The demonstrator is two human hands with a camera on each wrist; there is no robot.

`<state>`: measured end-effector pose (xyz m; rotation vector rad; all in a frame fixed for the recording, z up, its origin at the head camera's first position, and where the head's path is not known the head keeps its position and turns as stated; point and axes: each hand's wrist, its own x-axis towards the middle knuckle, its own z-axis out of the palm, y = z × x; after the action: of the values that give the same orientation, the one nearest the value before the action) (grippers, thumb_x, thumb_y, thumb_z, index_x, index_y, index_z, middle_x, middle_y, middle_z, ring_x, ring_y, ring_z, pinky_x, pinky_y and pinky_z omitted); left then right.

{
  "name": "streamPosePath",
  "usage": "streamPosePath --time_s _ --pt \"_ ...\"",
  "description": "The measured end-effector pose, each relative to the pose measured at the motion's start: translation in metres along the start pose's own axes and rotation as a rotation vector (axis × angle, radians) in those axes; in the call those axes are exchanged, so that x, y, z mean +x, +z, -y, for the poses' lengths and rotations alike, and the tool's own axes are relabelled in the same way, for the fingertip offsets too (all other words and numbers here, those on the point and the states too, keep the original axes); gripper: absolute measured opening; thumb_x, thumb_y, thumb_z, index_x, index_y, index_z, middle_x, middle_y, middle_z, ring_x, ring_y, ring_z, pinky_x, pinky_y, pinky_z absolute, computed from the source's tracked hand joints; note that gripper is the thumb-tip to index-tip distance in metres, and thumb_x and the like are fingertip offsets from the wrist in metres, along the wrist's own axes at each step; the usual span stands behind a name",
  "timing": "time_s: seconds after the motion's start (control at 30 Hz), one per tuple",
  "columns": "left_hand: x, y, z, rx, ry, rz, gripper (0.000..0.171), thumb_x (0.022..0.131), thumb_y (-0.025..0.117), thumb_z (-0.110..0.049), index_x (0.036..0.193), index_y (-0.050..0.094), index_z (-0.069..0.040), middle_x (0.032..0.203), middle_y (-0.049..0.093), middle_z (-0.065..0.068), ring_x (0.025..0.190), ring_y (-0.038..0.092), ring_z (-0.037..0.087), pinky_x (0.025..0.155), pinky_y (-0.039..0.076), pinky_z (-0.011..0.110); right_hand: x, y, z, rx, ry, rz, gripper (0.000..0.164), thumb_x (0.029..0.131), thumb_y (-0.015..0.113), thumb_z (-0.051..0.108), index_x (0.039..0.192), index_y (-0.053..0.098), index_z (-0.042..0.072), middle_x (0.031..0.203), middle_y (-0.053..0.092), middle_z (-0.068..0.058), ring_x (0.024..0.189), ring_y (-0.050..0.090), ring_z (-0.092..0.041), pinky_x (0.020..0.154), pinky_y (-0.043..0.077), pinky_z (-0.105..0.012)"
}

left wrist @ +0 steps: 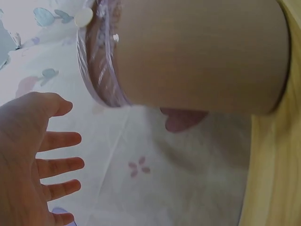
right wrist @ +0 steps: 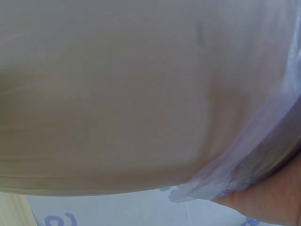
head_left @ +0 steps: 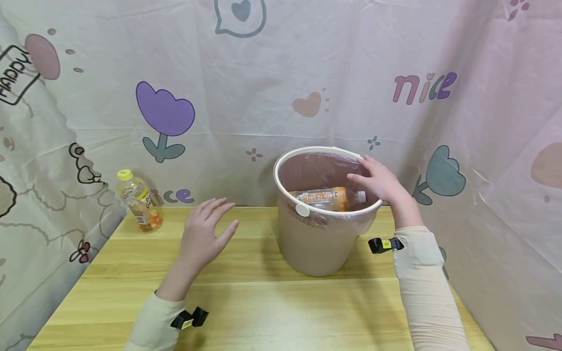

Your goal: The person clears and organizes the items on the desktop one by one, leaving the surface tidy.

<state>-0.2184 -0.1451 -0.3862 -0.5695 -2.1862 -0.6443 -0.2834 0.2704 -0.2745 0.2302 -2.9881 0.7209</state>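
Observation:
A beige bucket (head_left: 316,248) with a white rim and a clear plastic liner stands upright on the table. Inside it lies a clear plastic bottle (head_left: 322,197) with an orange label and white cap. My right hand (head_left: 381,181) is at the bucket's right rim, its fingers extended over the opening; whether they touch the rim I cannot tell. In the right wrist view, the bucket wall hides most of that hand (right wrist: 273,200). My left hand (head_left: 204,236) hovers left of the bucket, fingers spread and holding nothing. The left wrist view shows this hand (left wrist: 28,150) apart from the bucket.
At the table's back left stands a clear bottle (head_left: 140,202) with a yellow cap and some orange contents. A printed cloth (head_left: 246,97) hangs behind and along the sides of the wooden table (head_left: 272,312).

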Motion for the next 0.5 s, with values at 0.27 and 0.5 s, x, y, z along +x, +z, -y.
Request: streamPosePath --time_s 0.27,0.5 --pt "-0.020 -0.010 0.027 0.099 -0.029 0.001 0.044 0.079 0.074 -0.027 0.119 0.068 -0.010 0.123 0.066 0.017 0.116 0.055 0.040 0.098 0.038 0.064 0.001 0.001 -0.001 0.010 0.002 -0.005 0.078 0.095 0.050 0.053 0.155 0.024 0.011 0.163 0.009 -0.020 0.150 0.009 -0.044 0.116 0.011 -0.068" --pt "-0.033 -0.029 0.052 0.186 -0.105 0.041 0.046 0.080 0.073 -0.029 0.121 0.065 -0.009 0.125 0.063 0.019 0.117 0.052 0.041 0.099 0.033 0.065 0.001 0.001 -0.002 0.018 0.007 -0.009 0.078 0.095 0.049 0.054 0.155 0.024 0.011 0.164 0.008 -0.019 0.150 0.008 -0.044 0.116 0.012 -0.067"
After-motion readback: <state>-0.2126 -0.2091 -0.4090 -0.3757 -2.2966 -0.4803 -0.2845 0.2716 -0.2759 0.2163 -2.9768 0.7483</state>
